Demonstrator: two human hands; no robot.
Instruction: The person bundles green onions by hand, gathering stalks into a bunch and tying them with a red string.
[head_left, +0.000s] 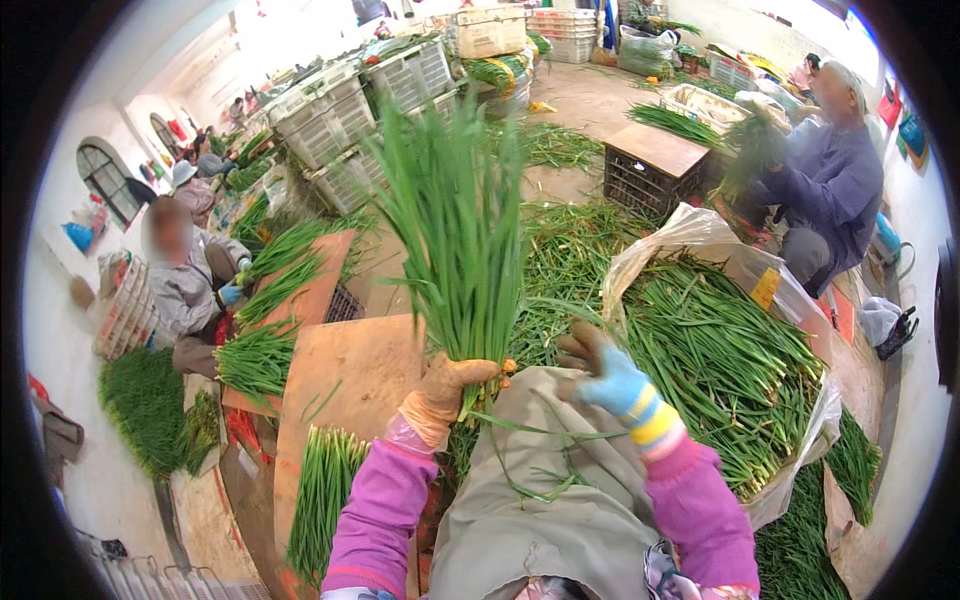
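My left hand (454, 382), in a soiled orange glove, is closed around the lower stems of a bunch of long green leafy stalks, perhaps garlic chives (469, 247), held upright with the leaves fanning upward. To the right of the bunch, my right hand (592, 367), in a blue and yellow knit glove with brown fingertips, has its fingers apart and holds nothing. A few loose leaves (540, 491) hang and lie over the grey apron (532, 450) on my lap. Left of my left arm, a neat bundle of the stalks (326, 487) rests on a wooden board (345, 367).
A large plastic sack (679, 225) full of stalks stands at my right. Loose leaves (562, 247) cover the floor ahead. Stacked plastic crates (322, 120) are at the back left. One person (191, 277) sits at the left, another (832, 172) at the right, both handling greens.
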